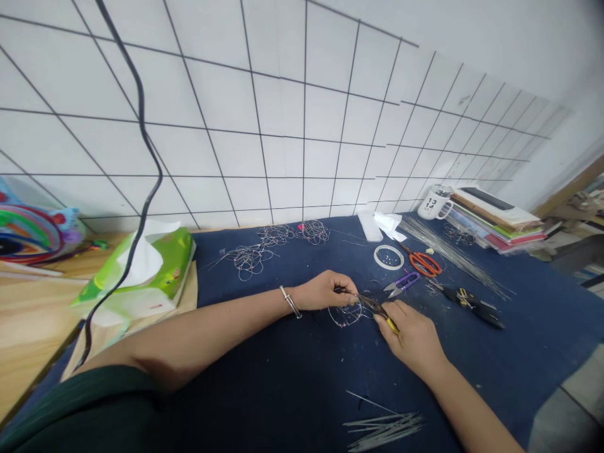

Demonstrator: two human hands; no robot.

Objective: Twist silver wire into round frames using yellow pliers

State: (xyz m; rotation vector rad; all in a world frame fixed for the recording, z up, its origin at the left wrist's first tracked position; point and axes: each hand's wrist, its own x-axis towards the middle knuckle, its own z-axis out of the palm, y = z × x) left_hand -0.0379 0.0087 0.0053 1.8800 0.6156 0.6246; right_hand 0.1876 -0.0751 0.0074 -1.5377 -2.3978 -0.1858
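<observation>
My left hand (pixel 325 290) is closed in a pinch on a wire piece (pixel 346 319), a loose tangle of thin silvery loops with small pinkish bits, held just above the dark blue cloth. From the right, my right hand (pixel 415 333) is wrapped round the yellow-handled pliers (pixel 389 323). The jaws of the pliers reach the wire by my left fingertips; whether they grip it is too small to tell. Just beyond my right hand lie purple thread snips (pixel 402 284) and a round white dish (pixel 389 257) holding small dark beads.
Orange-handled scissors (pixel 425 264), black-handled pliers (pixel 474 307) and a long bundle of straight wires (pixel 453 255) lie at the right. Coiled wire pieces (pixel 250 259) sit near the tiled wall. Short wires (pixel 384 431) lie in front. A tissue pack (pixel 174 270) and a black cable (pixel 141 119) are left.
</observation>
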